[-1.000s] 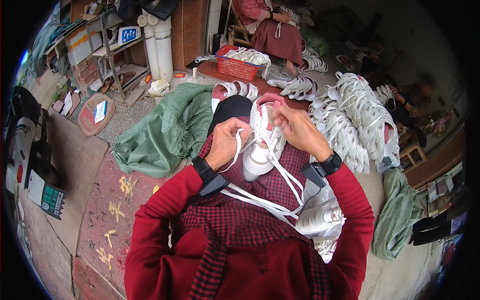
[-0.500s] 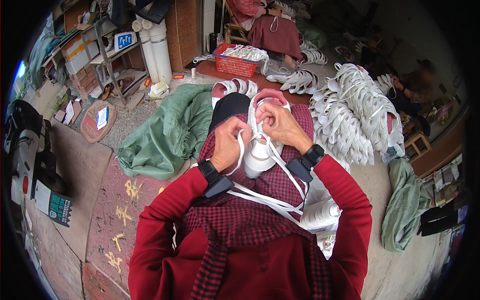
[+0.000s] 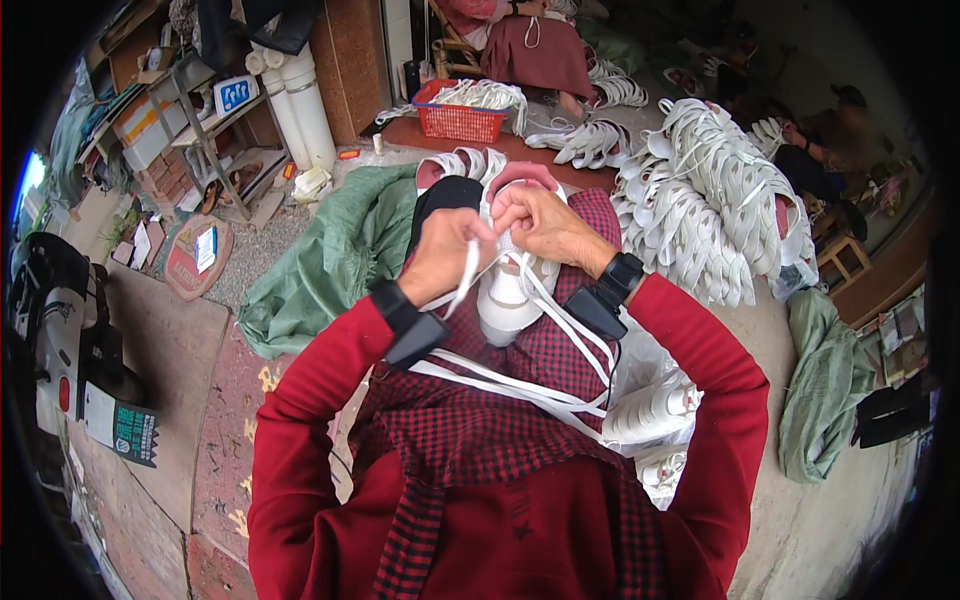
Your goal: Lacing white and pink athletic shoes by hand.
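A white sneaker with a pink lining lies on my checked lap, its toe toward me. My left hand is closed at the shoe's left side, pinching a flat white shoelace that hangs in a loop below the fingers. My right hand rests over the shoe's lacing near the opening, fingers curled in a pinch; what lies between those fingertips is hidden. Both hands nearly meet above the tongue. Long loose lace strands run from the shoe across my lap.
A green sack slumps at my left. Nested white shoes are heaped at the right, with more in plastic beside my lap. Beyond stands a red basket of white laces. Another person sits at the back.
My left hand has moved up and closer to my right hand, drawing the lace along. My right hand has shifted slightly left over the shoe. The whole view has tilted a little.
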Motion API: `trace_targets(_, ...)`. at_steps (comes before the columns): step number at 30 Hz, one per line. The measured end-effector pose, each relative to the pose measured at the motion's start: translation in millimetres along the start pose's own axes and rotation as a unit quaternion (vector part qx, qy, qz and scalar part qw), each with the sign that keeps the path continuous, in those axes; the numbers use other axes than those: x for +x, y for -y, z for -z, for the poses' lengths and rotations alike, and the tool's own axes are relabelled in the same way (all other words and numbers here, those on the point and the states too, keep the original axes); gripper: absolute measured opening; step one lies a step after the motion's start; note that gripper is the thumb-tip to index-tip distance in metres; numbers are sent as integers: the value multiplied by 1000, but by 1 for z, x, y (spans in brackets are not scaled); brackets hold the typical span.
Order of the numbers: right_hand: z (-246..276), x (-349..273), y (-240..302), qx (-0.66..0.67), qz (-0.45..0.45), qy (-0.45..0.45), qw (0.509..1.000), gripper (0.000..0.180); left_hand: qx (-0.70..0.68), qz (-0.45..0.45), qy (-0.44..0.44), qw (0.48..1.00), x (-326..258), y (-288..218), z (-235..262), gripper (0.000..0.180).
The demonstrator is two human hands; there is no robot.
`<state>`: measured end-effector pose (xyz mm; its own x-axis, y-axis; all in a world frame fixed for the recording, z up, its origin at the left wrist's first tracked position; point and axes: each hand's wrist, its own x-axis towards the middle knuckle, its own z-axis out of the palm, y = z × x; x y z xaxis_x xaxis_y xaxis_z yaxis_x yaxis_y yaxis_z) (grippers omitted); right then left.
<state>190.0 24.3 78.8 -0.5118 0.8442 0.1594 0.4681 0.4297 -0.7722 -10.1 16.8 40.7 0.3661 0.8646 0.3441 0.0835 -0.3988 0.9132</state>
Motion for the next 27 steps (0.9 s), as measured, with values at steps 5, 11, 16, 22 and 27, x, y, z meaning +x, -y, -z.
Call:
trace_targets(5, -1, 2, 3, -13, 16, -5, 1000, 31, 89, 18, -2, 996, 10, -5, 11, 6)
trace_targets(11, 3, -1, 1, 6, 21, -3, 1000, 34, 55, -71, -96, 991, -6, 27, -14, 10)
trace_targets(16, 2, -5, 4, -83, 52, -30, 995, 39, 154, -107, 47, 981, -7, -17, 12, 29)
trace_targets(22, -5, -5, 6, -121, 62, -56, 989, 45, 357, -233, 250, 869, 26, -40, 42, 44)
trace_targets(27, -15, -3, -5, -42, 61, -70, 995, 51, 381, -288, 290, 829, 43, -18, 40, 35)
